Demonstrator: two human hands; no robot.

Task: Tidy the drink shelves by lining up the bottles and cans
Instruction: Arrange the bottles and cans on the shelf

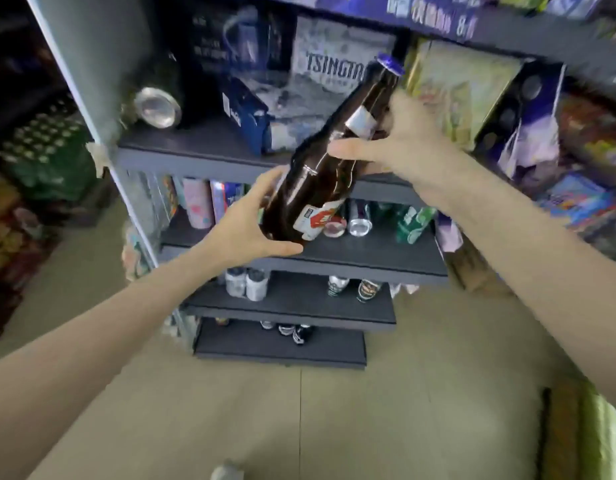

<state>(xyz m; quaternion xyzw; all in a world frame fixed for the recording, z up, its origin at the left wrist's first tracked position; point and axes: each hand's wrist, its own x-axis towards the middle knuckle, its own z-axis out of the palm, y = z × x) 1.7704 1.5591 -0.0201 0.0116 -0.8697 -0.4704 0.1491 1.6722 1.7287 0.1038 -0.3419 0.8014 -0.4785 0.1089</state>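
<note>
A brown glass bottle (320,168) with a blue cap and a red-and-white label is held tilted in front of the dark shelf unit (202,154), cap pointing up and right. My left hand (254,223) grips its base from the left. My right hand (400,140) grips the neck and shoulder. A silver can (157,107) lies on its side at the left of the upper shelf. On the shelf below stand several cans (360,221) and a green bottle (412,225).
Beer cartons (334,71) fill the back of the upper shelf, with boxed packs (528,116) to the right. Lower shelves (299,306) carry a few cans. Green crates (47,147) stand at the left. Beige floor (299,410) lies below.
</note>
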